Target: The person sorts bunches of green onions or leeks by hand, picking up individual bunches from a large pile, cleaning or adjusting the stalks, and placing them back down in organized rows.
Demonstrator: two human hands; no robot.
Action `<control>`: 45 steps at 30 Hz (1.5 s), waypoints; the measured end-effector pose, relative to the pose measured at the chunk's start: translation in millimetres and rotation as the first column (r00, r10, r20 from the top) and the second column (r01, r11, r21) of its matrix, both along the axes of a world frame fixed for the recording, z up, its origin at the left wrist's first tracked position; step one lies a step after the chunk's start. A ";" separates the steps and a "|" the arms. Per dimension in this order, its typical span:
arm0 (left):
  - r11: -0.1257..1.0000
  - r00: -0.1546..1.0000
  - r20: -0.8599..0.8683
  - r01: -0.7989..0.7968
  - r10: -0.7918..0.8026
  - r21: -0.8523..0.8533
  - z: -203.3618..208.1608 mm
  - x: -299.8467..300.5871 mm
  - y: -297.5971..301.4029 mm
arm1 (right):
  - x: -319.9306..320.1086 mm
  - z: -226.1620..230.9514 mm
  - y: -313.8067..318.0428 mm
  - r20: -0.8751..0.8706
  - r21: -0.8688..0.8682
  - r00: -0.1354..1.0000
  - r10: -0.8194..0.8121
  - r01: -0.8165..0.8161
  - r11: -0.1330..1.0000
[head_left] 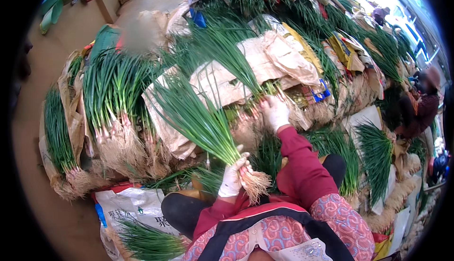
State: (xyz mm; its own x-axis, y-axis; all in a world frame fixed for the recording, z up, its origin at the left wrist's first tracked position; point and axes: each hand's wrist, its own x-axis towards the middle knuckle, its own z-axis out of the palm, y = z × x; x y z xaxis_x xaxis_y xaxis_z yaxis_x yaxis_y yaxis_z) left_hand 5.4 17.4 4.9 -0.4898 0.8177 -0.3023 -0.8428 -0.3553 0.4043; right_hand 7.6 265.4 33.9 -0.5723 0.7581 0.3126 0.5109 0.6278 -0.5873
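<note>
My left hand (232,178), in a white glove, is wrapped round a bunch of spring onions (198,127) just above its bulbs. The green leaves fan out up and to the left, and the pale roots hang below my fist. Farther forward, my right hand (275,113), also in a white glove, is closed at the bulb end of a second bunch of spring onions (235,62). That bunch lies across a beige woven sack (257,50) on the long heap, its leaves pointing away to the upper left. My right fingertips are partly hidden among the stalks.
Several more spring onion bunches (120,86) stand at left with roots down. A white printed sack (135,204) with a loose bunch (150,239) lies at lower left. Other bunches (373,157) lie at right. Another person (421,102) sits at the far right, beyond the heap.
</note>
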 end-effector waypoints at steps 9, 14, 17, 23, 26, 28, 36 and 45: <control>1.000 1.000 0.020 -0.002 0.001 0.023 1.4 -4.1 4.6 | 0.6 12.3 33.3 -0.307 -0.640 0.947 0.094 -0.278 0.717; 0.998 0.999 -0.054 -0.004 0.001 -0.066 -3.6 -5.6 -0.6 | 34.5 46.1 -41.1 -0.228 -0.719 0.970 0.089 -0.230 0.656; 0.999 0.999 -0.031 -0.026 0.025 -0.026 6.0 -1.1 8.1 | 78.5 22.5 -91.7 -0.253 -0.698 0.951 0.177 -0.306 0.647; 1.000 0.996 -0.086 0.002 -0.002 0.003 -10.8 -1.4 4.3 | 109.0 -4.0 -121.4 -0.225 -0.606 0.840 0.493 -0.517 0.605; 0.994 0.998 0.005 -0.058 0.059 -0.094 3.4 5.7 8.6 | 97.0 -12.5 -91.8 0.004 -0.841 0.943 0.333 -0.177 0.512; 0.998 1.000 -0.028 0.008 -0.010 -0.069 -8.6 1.8 5.2 | 79.5 -28.4 -75.1 -0.163 -0.987 0.956 0.245 -0.156 -0.045; 0.992 1.000 -0.009 -0.030 0.029 -0.124 -10.7 4.2 2.0 | 27.2 -26.6 -101.7 -0.490 -0.826 0.870 0.046 -0.447 -0.344; 1.000 0.995 0.097 0.026 -0.027 0.005 -7.0 6.7 0.2 | 38.6 -28.7 -112.0 -0.439 -0.899 0.894 -0.090 -0.437 0.044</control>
